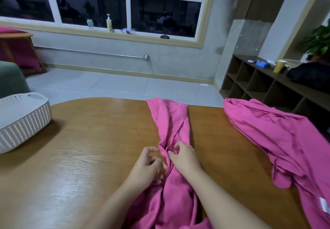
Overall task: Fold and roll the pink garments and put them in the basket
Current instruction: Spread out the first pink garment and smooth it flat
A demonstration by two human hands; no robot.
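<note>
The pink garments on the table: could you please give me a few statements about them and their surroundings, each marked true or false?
1. Two pink garments lie on the wooden table: one in the middle, one to the right. True.
2. The white basket stands at the table's right edge. False: it stands at the left edge.
3. The right hand pinches the middle garment's fabric. True.
4. The right garment is rolled up. False: it lies spread and crumpled.
5. The left hand holds the basket. False: its fingers are at the middle garment's edge, far from the basket.
</note>
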